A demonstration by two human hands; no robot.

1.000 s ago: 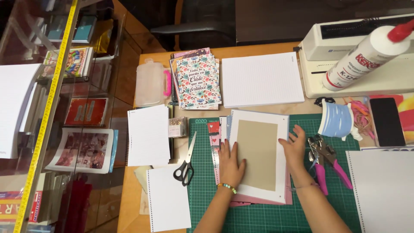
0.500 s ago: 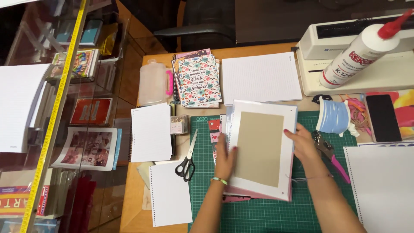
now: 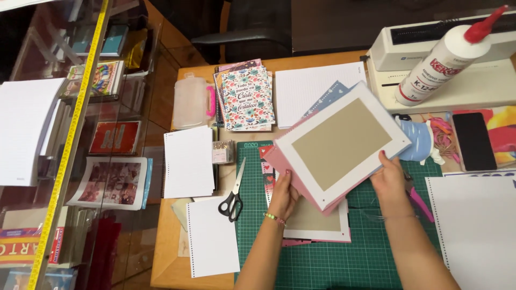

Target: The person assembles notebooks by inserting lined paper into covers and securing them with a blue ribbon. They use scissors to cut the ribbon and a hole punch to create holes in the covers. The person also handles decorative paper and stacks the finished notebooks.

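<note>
Cover board (image 3: 342, 144) is pinched, tilted, between left hand (image 3: 283, 194) and right hand (image 3: 388, 181).

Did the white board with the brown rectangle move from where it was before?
Yes. The white board was lying flat on the green cutting mat; now both hands lift it, tilted, up and toward the glue bottle.

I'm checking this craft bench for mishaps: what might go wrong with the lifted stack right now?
The stack of covers, held tilted by the left hand and right hand, might fan apart and drop sheets onto the green mat. Swung right, it may knock over the upright glue bottle. The scissors lie open beside the left wrist.
</note>
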